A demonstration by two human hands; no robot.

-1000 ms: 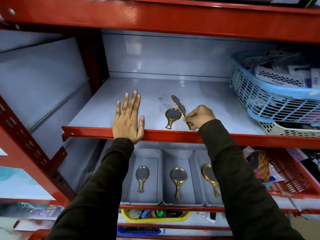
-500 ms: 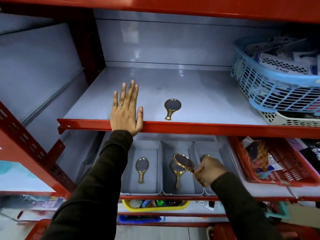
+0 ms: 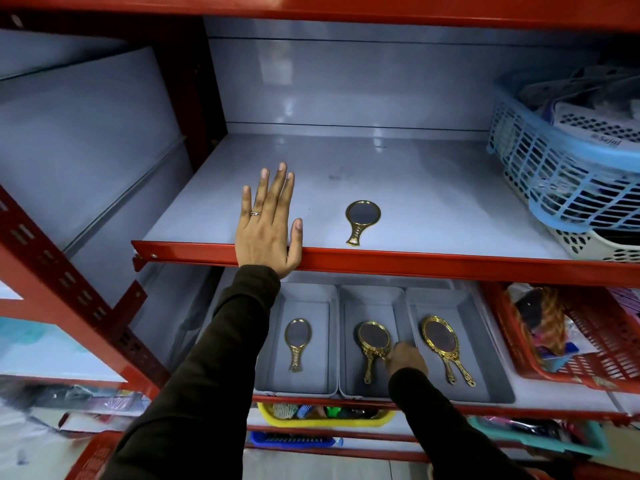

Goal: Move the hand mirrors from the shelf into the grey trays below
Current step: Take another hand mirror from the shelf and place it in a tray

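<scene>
One gold-framed hand mirror (image 3: 362,219) lies on the grey shelf (image 3: 433,209), handle toward the front edge. My left hand (image 3: 266,230) rests flat and open on the shelf's red front lip, left of that mirror. Below stand three grey trays side by side. The left tray (image 3: 304,293) holds one mirror (image 3: 297,342). In the middle tray (image 3: 367,295) my right hand (image 3: 407,362) pinches the handle of a mirror (image 3: 374,338) lying on top of another. The right tray (image 3: 488,362) holds two overlapping mirrors (image 3: 440,341).
A blue lattice basket (image 3: 561,181) on a white one fills the shelf's right end. A red basket (image 3: 588,344) of goods sits right of the trays. Yellow (image 3: 270,418) and teal (image 3: 540,441) bins stand on lower shelves. Red uprights frame the left side.
My right hand lifted one mirror off the shelf, carried it down and laid it in the middle tray. One mirror stays on the shelf. My left hand has not moved.
</scene>
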